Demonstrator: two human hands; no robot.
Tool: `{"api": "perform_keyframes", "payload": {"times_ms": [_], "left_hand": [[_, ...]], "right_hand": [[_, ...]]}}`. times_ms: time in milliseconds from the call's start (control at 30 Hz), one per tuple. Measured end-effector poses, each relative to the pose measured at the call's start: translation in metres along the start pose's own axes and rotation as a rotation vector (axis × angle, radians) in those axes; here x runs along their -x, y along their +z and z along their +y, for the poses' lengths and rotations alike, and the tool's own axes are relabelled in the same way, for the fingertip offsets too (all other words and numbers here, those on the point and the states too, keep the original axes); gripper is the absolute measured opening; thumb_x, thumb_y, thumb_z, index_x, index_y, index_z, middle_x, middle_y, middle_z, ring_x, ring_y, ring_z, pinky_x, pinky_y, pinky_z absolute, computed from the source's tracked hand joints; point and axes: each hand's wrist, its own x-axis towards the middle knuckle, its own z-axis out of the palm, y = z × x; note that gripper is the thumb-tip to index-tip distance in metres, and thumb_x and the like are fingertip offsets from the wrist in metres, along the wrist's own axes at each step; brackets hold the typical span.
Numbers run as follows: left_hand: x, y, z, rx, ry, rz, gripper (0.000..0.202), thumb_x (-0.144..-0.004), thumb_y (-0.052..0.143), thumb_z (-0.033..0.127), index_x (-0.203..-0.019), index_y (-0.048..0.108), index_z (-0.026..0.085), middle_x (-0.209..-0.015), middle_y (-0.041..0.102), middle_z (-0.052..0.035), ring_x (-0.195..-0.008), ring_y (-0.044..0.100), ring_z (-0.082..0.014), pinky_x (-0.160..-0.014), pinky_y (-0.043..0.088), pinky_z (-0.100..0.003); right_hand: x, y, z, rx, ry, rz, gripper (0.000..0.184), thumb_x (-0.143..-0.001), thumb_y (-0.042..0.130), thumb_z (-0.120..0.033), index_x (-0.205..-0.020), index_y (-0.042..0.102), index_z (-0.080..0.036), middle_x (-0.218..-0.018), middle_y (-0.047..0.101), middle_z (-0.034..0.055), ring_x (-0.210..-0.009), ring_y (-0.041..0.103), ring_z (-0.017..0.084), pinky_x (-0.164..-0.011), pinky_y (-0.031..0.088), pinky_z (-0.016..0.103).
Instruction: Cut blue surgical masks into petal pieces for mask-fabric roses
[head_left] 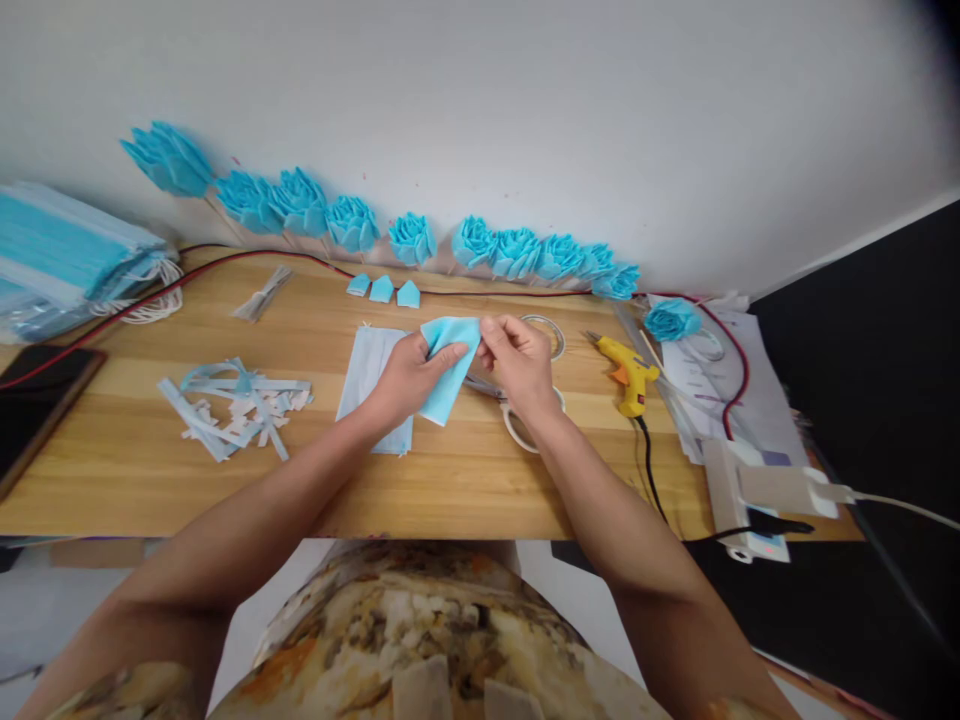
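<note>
A light blue piece of face-mask fabric (pixel 451 385) is held up over the table. My left hand (pixel 416 372) grips its left side, thumb lying across the front. At the top right corner, my right hand (pixel 519 360) pinches the edge between thumb and fingers. Beneath my left hand lie pale mask pieces (pixel 360 375), flat on the wood. Scissors with whitish handles (pixel 517 432) rest under my right hand, partly covered by it. Just beyond the hands, three small blue cut pieces with pointed tops (pixel 382 289) stand in a row.
Several blue fabric roses (pixel 413 238) on sticks lean along the wall. A tape roll (pixel 556 325), yellow glue gun (pixel 630 375) and power strip (pixel 724 490) are on the right. Leftward are cut strips (pixel 232 405), wire ties (pixel 262 292), a mask stack (pixel 67 245) and a phone (pixel 45 400).
</note>
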Motion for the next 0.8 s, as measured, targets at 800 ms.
{"api": "perform_keyframes", "payload": {"times_ms": [800], "left_hand": [[-0.002,-0.004,-0.002,0.095,0.034,0.143,0.044,-0.077,0.077,0.057,-0.072,0.057,0.019,-0.063,0.049,0.0031,-0.058,0.042,-0.0105,-0.054,0.040,-0.024]], "right_hand": [[0.005,0.002,0.005,0.049,-0.030,-0.265,0.057,-0.094,0.057,-0.073,-0.070,0.060,-0.021,-0.062,0.060,-0.0010,-0.056,0.054,0.012,-0.055,0.042,0.026]]}}
